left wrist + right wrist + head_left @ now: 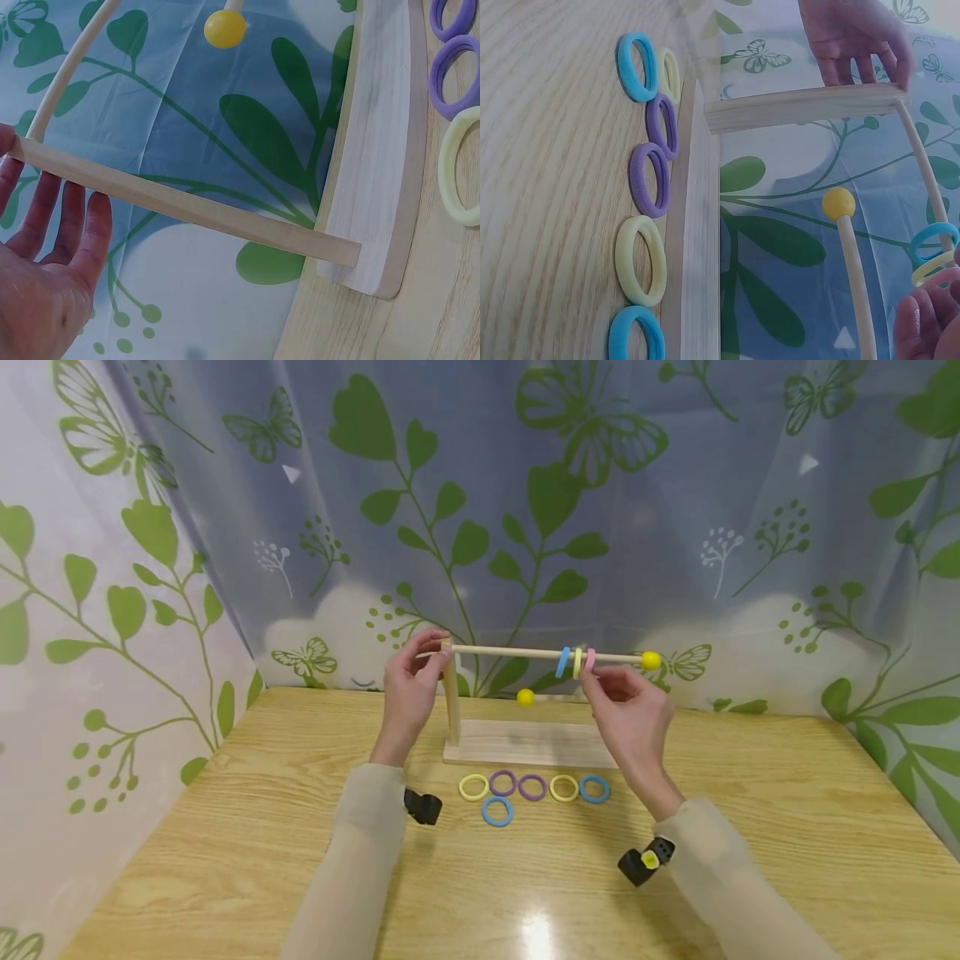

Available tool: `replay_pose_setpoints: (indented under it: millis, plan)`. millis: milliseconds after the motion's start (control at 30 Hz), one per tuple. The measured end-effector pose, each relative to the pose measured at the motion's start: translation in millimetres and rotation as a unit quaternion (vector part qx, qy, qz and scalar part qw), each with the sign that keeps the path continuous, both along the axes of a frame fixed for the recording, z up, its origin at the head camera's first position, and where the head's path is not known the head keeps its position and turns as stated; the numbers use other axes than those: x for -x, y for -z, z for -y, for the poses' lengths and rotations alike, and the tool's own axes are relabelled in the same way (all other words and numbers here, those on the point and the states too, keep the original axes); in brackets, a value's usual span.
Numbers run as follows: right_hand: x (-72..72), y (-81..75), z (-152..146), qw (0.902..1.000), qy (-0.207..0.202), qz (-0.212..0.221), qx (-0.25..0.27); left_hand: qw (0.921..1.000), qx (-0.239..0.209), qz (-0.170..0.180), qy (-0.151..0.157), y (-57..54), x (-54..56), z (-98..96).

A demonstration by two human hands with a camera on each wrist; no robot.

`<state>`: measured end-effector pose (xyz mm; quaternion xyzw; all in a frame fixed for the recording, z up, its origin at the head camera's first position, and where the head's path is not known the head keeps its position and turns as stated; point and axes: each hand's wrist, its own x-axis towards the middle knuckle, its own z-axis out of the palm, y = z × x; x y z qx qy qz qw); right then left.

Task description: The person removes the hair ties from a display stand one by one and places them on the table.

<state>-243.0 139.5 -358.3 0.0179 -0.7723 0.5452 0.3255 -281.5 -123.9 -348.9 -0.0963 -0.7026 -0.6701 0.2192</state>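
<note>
Ring-placing step, I'd say: my right grip pinches the pink ring on the upper rod, left grip holds the post, next likely needs a steady slide along.

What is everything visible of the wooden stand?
Apparently pale wood, the stand is upright on the table: a post rises from the left end of its flat base, and an upper rod runs right to a yellow ball, carrying three rings. A lower rod, likewise tipped, points left. The left hand holds the post's top; the right hand, pinching the pink ring, hides the base's right end.
</note>
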Motion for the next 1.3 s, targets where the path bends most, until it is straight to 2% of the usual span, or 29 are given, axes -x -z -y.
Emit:
replay_pose_setpoints:
  millis: [300,500,533,767,967,1300]
  plan:
    - [2.1,0.2,2.3,0.9999,0.011,-0.005,-0.002,0.9999,-0.006,0.008,0.003,-4.1,-2.5,-1.4]
    - [2.9,-1.0,1.5,0.9998,0.019,-0.005,0.004,0.9999,-0.001,0.009,0.005,-23.4,-22.4,-5.5]
    - [3.3,-1.2,1.2,0.9998,0.019,-0.005,0.006,0.9999,-0.002,0.009,0.006,-23.1,-22.1,-5.4]
    - [6.9,-0.1,-1.1,0.9997,0.016,-0.010,0.014,0.9999,-0.002,0.010,0.004,-3.1,-1.3,-0.7]
    - [7.4,0.0,-0.8,0.9996,0.020,-0.015,0.013,1.0000,-0.003,-0.002,0.005,0.3,0.8,0.5]
    - [7.1,-1.1,-2.0,0.9993,0.030,-0.022,0.003,1.0000,-0.001,-0.006,-0.001,-0.1,-0.4,0.2]
